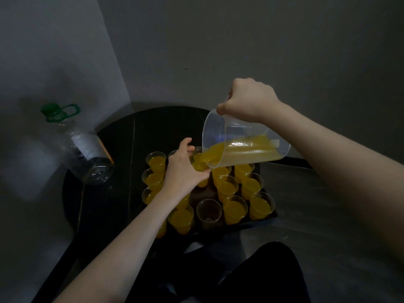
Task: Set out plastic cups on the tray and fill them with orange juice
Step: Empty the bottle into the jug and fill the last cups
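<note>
My right hand point(249, 99) grips the handle of a clear plastic pitcher point(244, 145), tilted left, and orange juice runs from its lip into a plastic cup point(200, 166). My left hand point(183, 169) holds that cup, fingers curled round it, above the middle of the dark tray point(272, 213). Several cups of orange juice point(235, 208) stand in rows on the tray. One empty cup point(208, 213) stands in the front row.
A large clear empty bottle point(87, 149) with a green cap and handle stands at the left edge of the round dark table point(109, 193). Walls close in behind and at the left. My dark-clothed legs are below the table's front edge.
</note>
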